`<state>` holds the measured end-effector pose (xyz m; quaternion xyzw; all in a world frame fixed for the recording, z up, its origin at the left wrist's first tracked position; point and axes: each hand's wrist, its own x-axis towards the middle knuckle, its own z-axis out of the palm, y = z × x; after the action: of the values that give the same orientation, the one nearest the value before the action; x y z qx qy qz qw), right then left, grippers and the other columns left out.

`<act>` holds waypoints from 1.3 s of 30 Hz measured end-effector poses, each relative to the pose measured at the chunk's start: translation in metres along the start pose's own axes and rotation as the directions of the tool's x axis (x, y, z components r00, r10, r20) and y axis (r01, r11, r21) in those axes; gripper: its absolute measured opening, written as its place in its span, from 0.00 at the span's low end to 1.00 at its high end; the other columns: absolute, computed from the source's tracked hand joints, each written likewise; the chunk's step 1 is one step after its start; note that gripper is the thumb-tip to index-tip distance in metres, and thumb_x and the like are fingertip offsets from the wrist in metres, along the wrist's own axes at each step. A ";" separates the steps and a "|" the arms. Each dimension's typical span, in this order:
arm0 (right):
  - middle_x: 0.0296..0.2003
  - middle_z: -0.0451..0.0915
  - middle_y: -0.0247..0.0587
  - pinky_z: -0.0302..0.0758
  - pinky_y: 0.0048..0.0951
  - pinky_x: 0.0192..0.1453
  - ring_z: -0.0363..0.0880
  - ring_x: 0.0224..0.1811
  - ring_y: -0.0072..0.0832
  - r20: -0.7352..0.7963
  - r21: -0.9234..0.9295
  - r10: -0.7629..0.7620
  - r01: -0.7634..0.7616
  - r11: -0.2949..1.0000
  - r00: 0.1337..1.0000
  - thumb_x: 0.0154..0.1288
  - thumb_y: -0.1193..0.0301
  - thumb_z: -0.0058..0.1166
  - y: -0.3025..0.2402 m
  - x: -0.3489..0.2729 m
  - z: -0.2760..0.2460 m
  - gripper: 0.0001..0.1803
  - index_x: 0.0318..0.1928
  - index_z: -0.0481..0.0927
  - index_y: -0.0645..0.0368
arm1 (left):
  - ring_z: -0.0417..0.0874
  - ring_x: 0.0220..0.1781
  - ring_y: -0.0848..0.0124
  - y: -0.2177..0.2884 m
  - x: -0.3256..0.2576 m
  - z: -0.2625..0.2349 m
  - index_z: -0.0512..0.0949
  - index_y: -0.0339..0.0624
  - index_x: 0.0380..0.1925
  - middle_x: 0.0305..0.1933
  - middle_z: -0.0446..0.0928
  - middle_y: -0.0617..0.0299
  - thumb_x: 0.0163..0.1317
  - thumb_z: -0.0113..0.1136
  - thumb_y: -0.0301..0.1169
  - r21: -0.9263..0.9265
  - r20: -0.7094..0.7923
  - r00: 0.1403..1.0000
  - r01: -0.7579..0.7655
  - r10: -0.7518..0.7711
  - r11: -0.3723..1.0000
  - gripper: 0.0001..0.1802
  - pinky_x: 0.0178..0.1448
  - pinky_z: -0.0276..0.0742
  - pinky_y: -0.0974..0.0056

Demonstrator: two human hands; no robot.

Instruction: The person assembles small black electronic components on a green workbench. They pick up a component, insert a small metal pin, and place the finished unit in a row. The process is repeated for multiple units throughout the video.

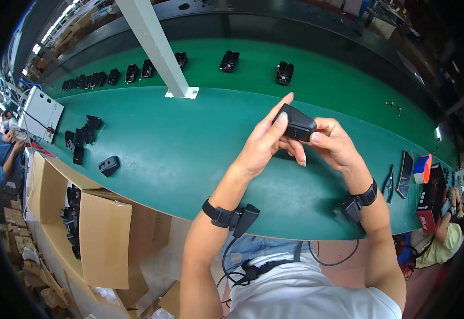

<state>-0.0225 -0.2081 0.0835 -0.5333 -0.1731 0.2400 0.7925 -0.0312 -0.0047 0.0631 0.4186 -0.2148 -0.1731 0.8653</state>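
Above the green bench I hold a black wedge-shaped plastic housing (300,122) between both hands. My left hand (266,141) has its thumb on the near face and its fingers behind and below. On the other end, my right hand (335,142) pinches the right edge between thumb and fingers. A similar black housing (109,166) lies alone on the bench to the left. Farther left sits a loose group of black housings (85,134). What the hidden fingertips touch behind the housing cannot be seen.
Black assemblies (284,73) line the bright green strip beyond the bench (189,143). A white post (155,48) rises from the bench. At right lie pliers (389,183), a phone (404,174), a tape roll (422,169) and a box (432,204). An open carton (106,239) stands lower left; people sit at both sides.
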 end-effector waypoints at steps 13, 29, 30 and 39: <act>0.45 0.83 0.51 0.73 0.43 0.64 0.82 0.50 0.39 0.123 0.229 0.130 -0.155 0.961 0.984 0.61 0.65 0.67 0.009 0.000 -0.002 0.19 0.47 0.83 0.65 | 0.86 0.31 0.61 0.010 -0.007 -0.002 0.51 0.37 0.74 0.44 0.82 0.50 0.78 0.39 0.49 0.161 -0.039 0.983 0.184 -0.180 0.970 0.35 0.40 0.83 0.60; 0.65 0.67 0.47 0.68 0.45 0.67 0.68 0.63 0.47 -0.213 -0.959 -0.505 -0.277 -0.053 0.836 0.51 0.59 0.71 0.008 0.054 -0.168 0.25 0.50 0.85 0.51 | 0.58 0.72 0.42 0.139 -0.216 -0.167 0.71 0.44 0.64 0.72 0.63 0.45 0.66 0.61 0.43 0.289 -0.551 0.418 0.908 0.722 -0.304 0.29 0.72 0.56 0.40; 0.67 0.65 0.48 0.68 0.46 0.68 0.67 0.64 0.49 -0.175 -0.967 -0.494 -0.244 -0.078 0.852 0.51 0.58 0.70 0.006 0.049 -0.168 0.29 0.55 0.82 0.51 | 0.57 0.72 0.41 0.139 -0.224 -0.178 0.72 0.44 0.63 0.72 0.62 0.45 0.66 0.61 0.43 0.316 -0.557 0.462 0.886 0.690 -0.339 0.28 0.73 0.55 0.40; 0.69 0.62 0.58 0.65 0.51 0.71 0.66 0.67 0.58 -0.645 -0.599 -0.602 -0.801 0.016 0.470 0.60 0.67 0.55 -0.052 -0.035 -0.299 0.34 0.68 0.67 0.49 | 0.71 0.61 0.49 0.123 -0.240 -0.189 0.74 0.34 0.50 0.56 0.70 0.46 0.56 0.70 0.31 0.692 -0.340 0.555 0.695 0.760 -0.198 0.24 0.65 0.66 0.49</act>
<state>0.1173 -0.4720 0.0200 -0.9569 0.1991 -0.1905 0.0920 -0.1226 0.3059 0.0017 0.9195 0.1661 0.3226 0.1510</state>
